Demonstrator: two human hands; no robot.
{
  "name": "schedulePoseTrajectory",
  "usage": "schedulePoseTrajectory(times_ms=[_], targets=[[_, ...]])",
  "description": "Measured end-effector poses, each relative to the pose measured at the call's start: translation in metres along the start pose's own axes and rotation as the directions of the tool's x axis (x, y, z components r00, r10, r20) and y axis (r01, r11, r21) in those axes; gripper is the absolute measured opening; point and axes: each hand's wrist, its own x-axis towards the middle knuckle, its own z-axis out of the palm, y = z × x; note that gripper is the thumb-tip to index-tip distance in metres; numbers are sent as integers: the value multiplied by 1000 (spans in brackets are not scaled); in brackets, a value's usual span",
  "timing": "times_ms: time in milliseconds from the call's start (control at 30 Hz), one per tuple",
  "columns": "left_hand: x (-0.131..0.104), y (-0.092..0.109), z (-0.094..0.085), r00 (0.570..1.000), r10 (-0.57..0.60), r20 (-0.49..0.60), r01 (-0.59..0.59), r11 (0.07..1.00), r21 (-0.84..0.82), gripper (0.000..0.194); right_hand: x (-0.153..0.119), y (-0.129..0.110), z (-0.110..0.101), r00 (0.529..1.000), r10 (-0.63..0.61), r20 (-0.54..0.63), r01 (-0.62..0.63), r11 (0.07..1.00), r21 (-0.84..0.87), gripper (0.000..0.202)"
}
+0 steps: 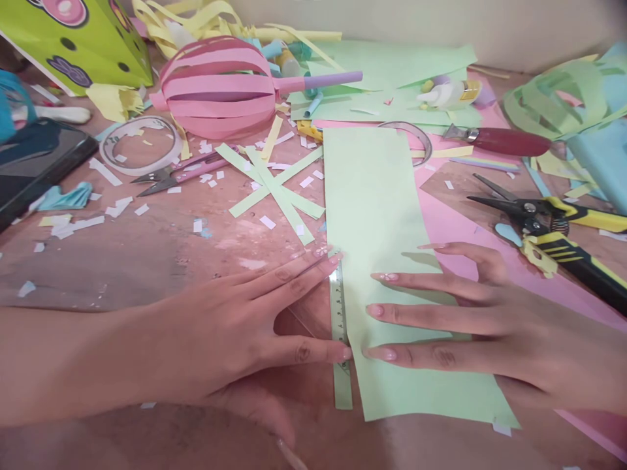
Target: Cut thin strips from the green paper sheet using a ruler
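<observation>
A pale green sheet of paper (pixel 372 209) lies lengthwise in front of me. My right hand (pixel 529 333) rests on it with fingers spread and the fingertips touching the paper. Along the sheet's left edge lies a clear ruler (pixel 337 307), over a narrow green strip (pixel 343 395) that sticks out at the near end. My left hand (pixel 210 326) reaches in from the left with its fingers stretched out, the tips pressing on the ruler. Its thumb is partly hidden below the palm. Several cut green strips (pixel 274 189) lie crossed to the left of the sheet.
At the back sits a pink paper lantern (pixel 220 88). A tape roll (pixel 141 145), small scissors (pixel 171 173) and a phone (pixel 44 163) are at left. To the right are a red-handled cutter (pixel 509 140), yellow-black shears (pixel 548 225) and a glue bottle (pixel 453 94). Paper scraps litter the table.
</observation>
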Motion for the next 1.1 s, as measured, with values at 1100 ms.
schedulePoseTrajectory(times_ms=[1100], targets=[[-5,-6,12,1000,-8,14,10,991,-132,68,41,54,-29,974,157,-166,-99,945,311,25]])
